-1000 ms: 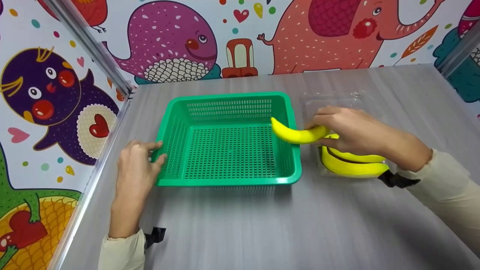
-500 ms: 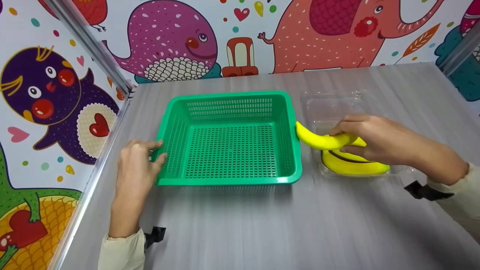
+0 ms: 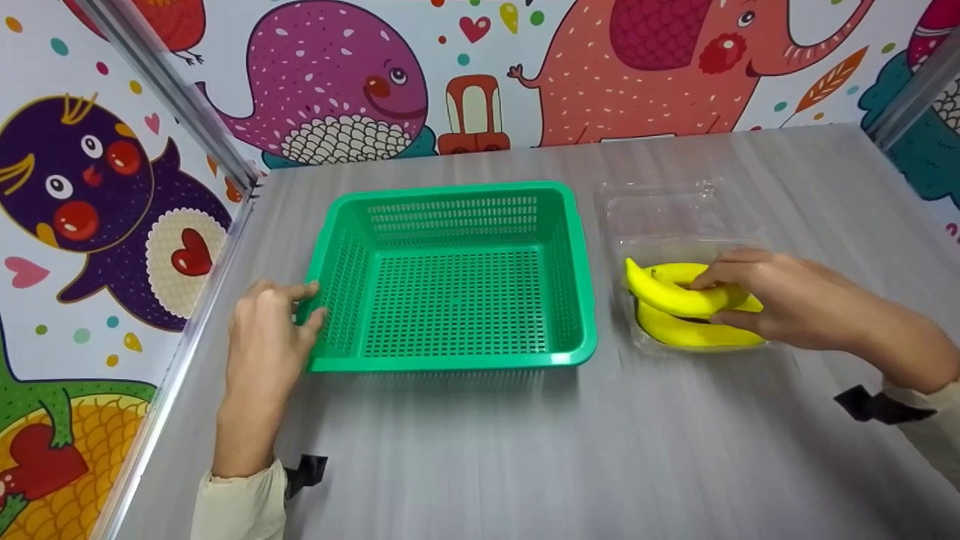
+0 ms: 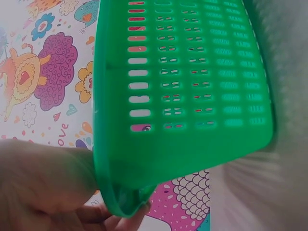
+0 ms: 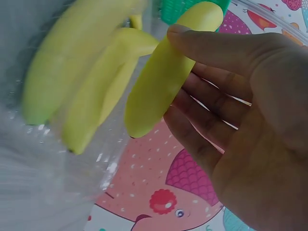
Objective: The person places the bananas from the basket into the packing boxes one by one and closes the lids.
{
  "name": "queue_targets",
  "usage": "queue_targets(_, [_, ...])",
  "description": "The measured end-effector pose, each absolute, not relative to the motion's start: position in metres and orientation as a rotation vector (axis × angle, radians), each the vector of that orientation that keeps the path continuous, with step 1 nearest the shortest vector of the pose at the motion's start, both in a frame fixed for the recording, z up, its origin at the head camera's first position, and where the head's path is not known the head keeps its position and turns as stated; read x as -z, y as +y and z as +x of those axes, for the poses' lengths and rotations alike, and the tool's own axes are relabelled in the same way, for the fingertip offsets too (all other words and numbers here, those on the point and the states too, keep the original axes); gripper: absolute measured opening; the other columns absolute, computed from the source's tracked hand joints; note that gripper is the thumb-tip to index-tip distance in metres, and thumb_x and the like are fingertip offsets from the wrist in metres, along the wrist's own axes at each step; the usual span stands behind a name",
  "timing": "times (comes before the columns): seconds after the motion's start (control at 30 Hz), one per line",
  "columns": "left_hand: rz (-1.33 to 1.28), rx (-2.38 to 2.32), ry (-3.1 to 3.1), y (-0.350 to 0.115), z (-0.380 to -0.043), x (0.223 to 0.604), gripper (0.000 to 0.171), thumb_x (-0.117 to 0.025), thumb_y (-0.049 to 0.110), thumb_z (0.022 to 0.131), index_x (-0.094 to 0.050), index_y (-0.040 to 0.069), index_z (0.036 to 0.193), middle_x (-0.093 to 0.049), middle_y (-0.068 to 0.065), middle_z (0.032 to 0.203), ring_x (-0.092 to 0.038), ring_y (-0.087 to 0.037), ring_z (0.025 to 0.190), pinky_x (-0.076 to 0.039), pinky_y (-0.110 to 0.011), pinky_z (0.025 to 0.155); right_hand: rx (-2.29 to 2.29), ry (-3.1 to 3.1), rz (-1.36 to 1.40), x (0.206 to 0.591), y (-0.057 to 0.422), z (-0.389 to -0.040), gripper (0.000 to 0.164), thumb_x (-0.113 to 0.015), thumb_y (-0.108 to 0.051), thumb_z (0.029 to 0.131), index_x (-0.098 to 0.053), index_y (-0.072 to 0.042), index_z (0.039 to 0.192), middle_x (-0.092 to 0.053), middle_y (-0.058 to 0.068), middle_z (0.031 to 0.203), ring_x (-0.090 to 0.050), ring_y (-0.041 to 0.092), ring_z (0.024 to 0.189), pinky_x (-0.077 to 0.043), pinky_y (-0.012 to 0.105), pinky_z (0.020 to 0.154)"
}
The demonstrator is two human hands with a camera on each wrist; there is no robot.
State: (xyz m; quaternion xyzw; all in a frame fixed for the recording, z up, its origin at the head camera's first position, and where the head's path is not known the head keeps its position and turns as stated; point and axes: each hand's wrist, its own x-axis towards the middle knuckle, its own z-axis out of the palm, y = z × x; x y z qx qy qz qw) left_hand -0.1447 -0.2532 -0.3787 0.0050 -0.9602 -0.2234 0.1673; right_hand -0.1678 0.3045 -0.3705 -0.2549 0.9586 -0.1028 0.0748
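Note:
Pinched between the thumb and fingers of my right hand (image 3: 795,304) is a yellow banana (image 3: 679,297). It is just above a clear plastic box (image 3: 631,330) that holds more bananas (image 3: 694,332). The right wrist view shows the held banana (image 5: 156,86) apart from the bananas (image 5: 94,91) in the box. My left hand (image 3: 264,337) grips the left rim of a green perforated basket (image 3: 454,364). From the left wrist, the thumb and fingertips appear around the basket's rim (image 4: 102,144). No object shows inside the basket.
The box's clear lid (image 3: 664,214) lies folded back behind it, to the right of the basket. Grey wood-grain table (image 3: 480,450) stretches in front. Cartoon-printed walls (image 3: 487,75) stand at the back and left, with a metal strip (image 3: 161,90) at the left corner.
My right hand has carried the banana right and down, from over the basket's right rim to above the plastic box. My left hand stays on the basket; the view shifted slightly.

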Motion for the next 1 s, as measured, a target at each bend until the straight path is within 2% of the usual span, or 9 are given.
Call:
queue_targets(0.17, [0.021, 0.636, -2.742, -0.253, -0.144, 0.378, 0.032, -0.085, -0.003, 0.088, -0.079, -0.007, 0.120, -0.074, -0.035, 0.109, -0.071, -0.048, 0.097, -0.061, -0.061, 0.083, 0.267, 2.874, -0.753, 0.378, 0.311, -0.164, 0.047, -0.093, -0.014, 0.085, -0.079, -0.016, 0.129, -0.074, 0.006, 0.131, -0.068, 0.026, 0.114, -0.066, 0.051, 0.091])
queue_targets(0.4, [0.058, 0.630, -2.770, -0.254, -0.143, 0.377, 0.033, -0.084, -0.001, 0.090, -0.078, -0.006, 0.122, -0.073, -0.037, 0.119, -0.070, -0.055, 0.113, -0.059, -0.066, 0.095, 0.243, 2.881, -0.750, 0.383, 0.313, -0.161, 0.045, -0.095, -0.014, 0.083, -0.080, -0.016, 0.126, -0.074, 0.006, 0.129, -0.069, 0.025, 0.112, -0.066, 0.049, 0.089])
queue_targets(0.63, [0.057, 0.616, -2.770, -0.254, -0.143, 0.378, 0.032, -0.084, -0.001, 0.090, -0.079, -0.007, 0.121, -0.073, -0.037, 0.118, -0.070, -0.056, 0.113, -0.058, -0.066, 0.095, 0.250, 2.887, -0.763, 0.385, 0.315, -0.158, 0.043, -0.095, -0.014, 0.083, -0.080, -0.016, 0.123, -0.075, 0.005, 0.127, -0.069, 0.023, 0.110, -0.066, 0.049, 0.089])
queue_targets(0.83, [0.033, 0.608, -2.757, -0.252, -0.143, 0.378, 0.031, -0.084, -0.002, 0.090, -0.079, -0.008, 0.120, -0.073, -0.037, 0.119, -0.069, -0.057, 0.115, -0.056, -0.067, 0.098, 0.285, 2.878, -0.727, 0.389, 0.317, -0.157, 0.040, -0.096, -0.019, 0.082, -0.081, -0.020, 0.119, -0.076, -0.001, 0.121, -0.066, 0.018, 0.104, -0.064, 0.043, 0.087])
queue_targets(1.0, [0.036, 0.609, -2.762, -0.251, -0.143, 0.376, 0.031, -0.084, -0.002, 0.090, -0.079, -0.007, 0.121, -0.073, -0.037, 0.118, -0.070, -0.056, 0.113, -0.058, -0.066, 0.095, 0.302, 2.863, -0.693, 0.389, 0.321, -0.157, 0.040, -0.096, -0.025, 0.083, -0.081, -0.020, 0.120, -0.077, -0.002, 0.122, -0.066, 0.017, 0.103, -0.064, 0.040, 0.085])
